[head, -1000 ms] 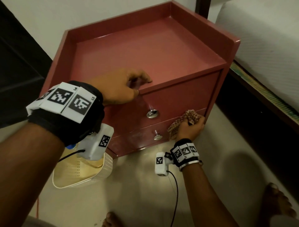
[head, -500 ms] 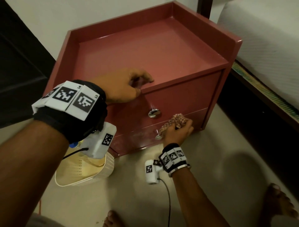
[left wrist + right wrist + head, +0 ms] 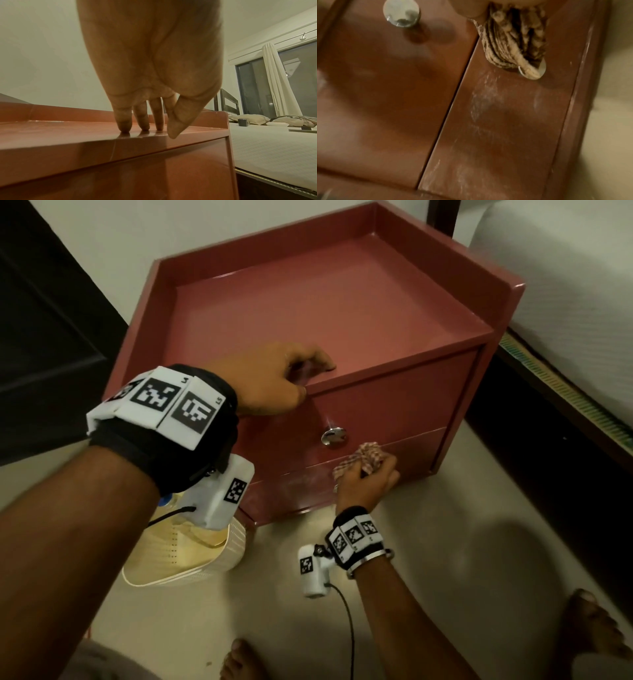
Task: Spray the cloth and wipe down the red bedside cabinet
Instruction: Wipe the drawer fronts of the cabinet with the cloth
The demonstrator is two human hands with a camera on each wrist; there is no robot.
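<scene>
The red bedside cabinet [image 3: 342, 313] stands on the floor beside the bed [image 3: 565, 285], drawers facing the person. The left hand [image 3: 270, 381] braces fingertips on its top's front edge, fingers relaxed. The right hand [image 3: 368, 481] grips the bunched checked cloth [image 3: 363, 457] against the lower drawer [image 3: 505, 121], covering its knob. A cream basket [image 3: 185, 556] sits near the cabinet's corner.

One cabinet [image 3: 329, 313], two drawer knobs [image 3: 333, 436], one cloth [image 3: 363, 460], one basket [image 3: 191, 556].
</scene>
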